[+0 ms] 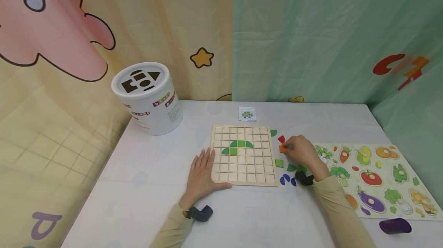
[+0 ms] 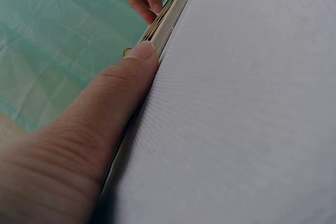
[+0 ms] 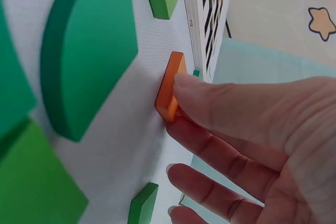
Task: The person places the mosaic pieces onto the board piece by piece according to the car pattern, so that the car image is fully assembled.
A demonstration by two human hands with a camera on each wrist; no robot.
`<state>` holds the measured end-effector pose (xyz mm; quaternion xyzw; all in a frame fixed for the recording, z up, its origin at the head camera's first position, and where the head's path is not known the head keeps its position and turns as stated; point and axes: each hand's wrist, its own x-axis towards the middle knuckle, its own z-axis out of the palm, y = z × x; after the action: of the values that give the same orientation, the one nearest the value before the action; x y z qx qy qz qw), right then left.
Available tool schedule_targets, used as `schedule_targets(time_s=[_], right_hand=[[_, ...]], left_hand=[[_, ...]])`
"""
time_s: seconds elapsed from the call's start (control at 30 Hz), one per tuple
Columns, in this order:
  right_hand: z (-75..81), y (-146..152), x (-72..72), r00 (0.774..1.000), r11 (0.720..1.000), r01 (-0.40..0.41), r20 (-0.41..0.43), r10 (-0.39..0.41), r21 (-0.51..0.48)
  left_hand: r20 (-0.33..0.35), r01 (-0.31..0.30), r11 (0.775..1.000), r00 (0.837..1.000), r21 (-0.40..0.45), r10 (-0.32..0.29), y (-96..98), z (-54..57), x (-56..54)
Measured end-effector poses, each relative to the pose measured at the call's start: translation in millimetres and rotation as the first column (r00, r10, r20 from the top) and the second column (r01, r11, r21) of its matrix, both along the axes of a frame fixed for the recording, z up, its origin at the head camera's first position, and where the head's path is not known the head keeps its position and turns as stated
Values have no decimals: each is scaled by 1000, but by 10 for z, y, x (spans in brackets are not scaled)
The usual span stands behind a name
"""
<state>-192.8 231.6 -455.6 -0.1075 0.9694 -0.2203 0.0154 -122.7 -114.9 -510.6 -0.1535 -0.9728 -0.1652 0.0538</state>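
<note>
Right wrist: orange block [image 3: 169, 87] between fingers [image 3: 207, 145]

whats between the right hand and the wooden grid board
In the head view: the orange tile pinched by the right hand, with a red wedge farther back and a green square tile nearer the camera.

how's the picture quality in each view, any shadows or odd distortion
Head view: soft, fairly even light, with a faint shadow beside the right sleeve; left wrist view: the left hand looms close, fine ripple lines fan across the white tabletop; right wrist view: scene tilted, the orange piece dwarfed by a nearer green piece.
</note>
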Motion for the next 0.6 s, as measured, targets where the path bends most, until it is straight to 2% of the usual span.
schedule_targets(time_s=[0.23,0.6], right_hand=[[6,2,6,1000,1000,-1,1,1,5],[1,20,9,998,1000,17,54,-15,-25]], left_hand=[[1,1,1000,1000,18,-1,1,21,10],[18,-5,1000,1000,10,5,7,23,12]])
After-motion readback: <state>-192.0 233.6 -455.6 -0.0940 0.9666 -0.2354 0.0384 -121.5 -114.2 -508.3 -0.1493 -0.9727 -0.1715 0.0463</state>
